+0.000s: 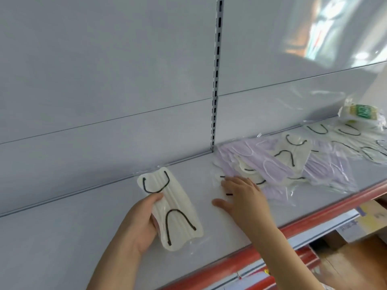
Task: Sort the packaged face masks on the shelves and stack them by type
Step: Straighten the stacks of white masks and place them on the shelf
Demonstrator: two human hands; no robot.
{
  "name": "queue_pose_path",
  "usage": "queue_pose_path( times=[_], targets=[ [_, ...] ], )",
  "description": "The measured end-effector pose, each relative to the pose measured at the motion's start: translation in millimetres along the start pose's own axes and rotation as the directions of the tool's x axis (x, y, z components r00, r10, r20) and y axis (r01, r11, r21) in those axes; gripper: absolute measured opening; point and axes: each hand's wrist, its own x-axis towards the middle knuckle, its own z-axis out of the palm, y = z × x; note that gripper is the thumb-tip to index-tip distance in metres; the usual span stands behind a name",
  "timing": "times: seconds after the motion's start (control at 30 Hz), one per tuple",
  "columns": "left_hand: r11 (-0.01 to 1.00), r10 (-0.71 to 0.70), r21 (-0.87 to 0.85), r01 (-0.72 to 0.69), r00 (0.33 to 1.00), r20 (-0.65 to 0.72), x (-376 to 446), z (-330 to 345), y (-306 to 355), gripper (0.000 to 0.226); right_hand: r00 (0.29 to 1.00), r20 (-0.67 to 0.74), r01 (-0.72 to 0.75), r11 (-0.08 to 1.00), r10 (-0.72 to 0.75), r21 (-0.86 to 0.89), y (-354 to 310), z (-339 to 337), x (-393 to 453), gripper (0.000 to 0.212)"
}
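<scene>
The left hand (137,223) grips a cream packaged mask (170,208); the right hand (244,195) presses flat, fingers spread, on another mask (221,186) lying on the shelf (83,237).

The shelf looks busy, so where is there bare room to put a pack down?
The shelf is bare left of the cream mask held by the left hand, back to the wall. A narrow strip lies between both hands. Right of the right hand, the mixed pile crowds it.
</scene>
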Motion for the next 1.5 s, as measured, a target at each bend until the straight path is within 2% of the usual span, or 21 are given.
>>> queue_pose_path(
  times=[0.07,0.17,0.2,0.27,0.3,0.37,0.47,0.57,0.63,0.7,0.77,0.8,0.87,0.93,1.0,1.07,1.17,1.27,1.37,1.43,1.5],
  targets=[
    [1.000,0.001,0.021,-0.002,0.999,0.032,-1.8,-1.1,0.6,0.014,0.983,-0.180,-0.030,1.000,0.030,0.004,-1.1,3.7,3.4,0.006],
    [0.999,0.002,0.037,-0.005,0.997,0.075,-2.4,1.6,-0.9,0.015,0.946,-0.324,-0.014,1.000,0.013,0.000,-2.7,6.2,2.3,0.008],
    [0.999,-0.004,0.054,-0.001,0.996,0.090,-2.0,3.1,-1.4,0.016,0.951,-0.310,0.008,1.000,-0.013,-0.017,-3.6,7.8,0.3,0.006],
    [0.996,-0.023,0.083,0.012,0.992,0.124,-1.3,6.3,-1.2,0.018,0.984,-0.178,-0.025,0.998,0.014,-0.062,-7.5,9.2,-6.8,0.038],
    [0.996,-0.028,0.090,0.015,0.990,0.138,-2.4,7.5,-0.6,0.019,0.990,-0.133,-0.052,0.997,0.043,-0.061,-8.1,9.7,-9.5,0.045],
    [0.996,-0.030,0.091,0.016,0.988,0.151,-3.4,7.1,0.3,0.019,0.987,-0.127,-0.099,0.995,0.098,0.001,-7.6,8.7,-9.5,0.033],
    [0.996,-0.027,0.091,0.013,0.988,0.153,-2.7,5.0,-0.5,0.020,0.965,-0.239,-0.110,0.994,0.106,-0.002,-4.0,6.4,-4.7,0.011],
    [0.997,-0.033,0.077,0.019,0.982,0.187,-3.2,8.0,-1.7,0.026,0.909,-0.415,0.066,0.997,-0.039,0.049,-2.3,5.7,-7.5,0.007],
    [0.999,-0.039,0.042,0.030,0.970,0.239,-6.0,15.6,-1.5,0.033,0.851,-0.480,0.322,0.933,-0.212,0.160,-17.9,-2.0,-16.1,0.004],
    [0.997,-0.078,0.015,0.078,0.941,0.330,-9.1,22.9,0.0,0.051,0.799,-0.421,0.543,0.816,-0.428,0.201,-34.5,-7.1,-25.8,0.007],
    [0.994,-0.101,0.068,0.081,0.924,0.370,-5.6,26.5,-1.8,0.055,0.793,-0.261,0.609,0.722,-0.550,0.329,-39.0,-4.4,-32.9,0.012],
    [0.992,-0.089,0.115,0.052,0.936,0.340,-1.4,26.0,-3.2,0.050,0.822,-0.186,0.562,0.718,-0.538,0.411,-33.6,-4.2,-33.1,0.016],
    [0.979,-0.001,0.199,-0.042,0.977,0.214,8.4,21.0,-5.2,0.034,0.893,-0.208,0.451,0.785,-0.400,0.426,-6.6,-9.6,-25.2,0.026],
    [0.978,0.022,0.203,-0.051,0.989,0.145,10.4,17.6,-4.7,0.025,0.931,-0.263,0.300,0.942,-0.254,0.153,35.5,-22.3,-6.2,0.039],
    [0.982,0.011,0.184,-0.032,0.994,0.111,11.4,15.1,-4.3,0.023,0.995,-0.061,0.074,0.989,-0.082,-0.130,76.2,-39.8,15.2,0.067],
    [0.985,0.010,0.171,-0.030,0.993,0.118,10.8,14.2,-5.2,0.023,0.997,0.072,-0.009,0.980,0.024,-0.198,102.5,-49.9,29.9,0.061],
    [0.984,-0.003,0.175,-0.024,0.988,0.151,6.2,15.6,-8.2,0.024,0.996,-0.084,-0.001,0.996,-0.006,-0.086,116.3,-45.2,40.8,0.027],
    [0.985,-0.011,0.171,-0.014,0.989,0.149,4.6,16.8,-9.1,0.024,0.941,-0.338,0.044,0.995,-0.010,0.094,105.2,-39.2,42.7,0.017],
    [0.986,-0.003,0.166,-0.021,0.990,0.141,2.3,18.2,-10.1,0.023,0.845,-0.526,0.245,0.946,-0.100,0.213,61.2,-49.2,27.4,0.016],
    [0.989,0.010,0.142,-0.032,0.987,0.158,-2.5,22.1,-11.8,0.025,0.796,-0.545,0.404,0.902,-0.263,0.155,22.6,-55.5,9.6,0.019],
    [0.997,0.047,0.043,-0.056,0.978,0.202,-6.2,27.7,-10.0,0.030,0.783,-0.482,0.504,0.855,-0.393,0.122,-3.7,-50.7,-8.7,0.015]
  ],
)
